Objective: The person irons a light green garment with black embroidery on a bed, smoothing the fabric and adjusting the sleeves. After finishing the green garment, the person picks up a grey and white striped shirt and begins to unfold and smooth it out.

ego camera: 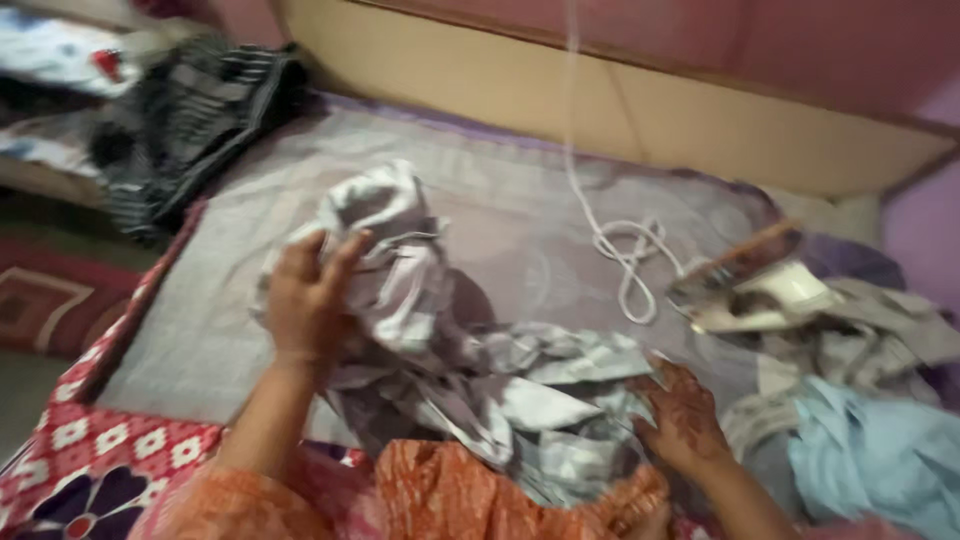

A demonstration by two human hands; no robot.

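Packages: none in view.
Labels: none to be seen on the cloth or elsewhere.
Signs: none.
Screens: none.

bare grey sheet (pixel 250 300) lies open at 9 to 12 o'clock of the crumpled grey cloth (pixel 450 350); at 3 o'clock an iron (pixel 760 295), its looped white cord (pixel 625 255) and piled clothes (pixel 860 440) block passage.

Crumpled grey-white checked garment (pixel 450 350) on grey sheet, one end lifted, rest bunched low.
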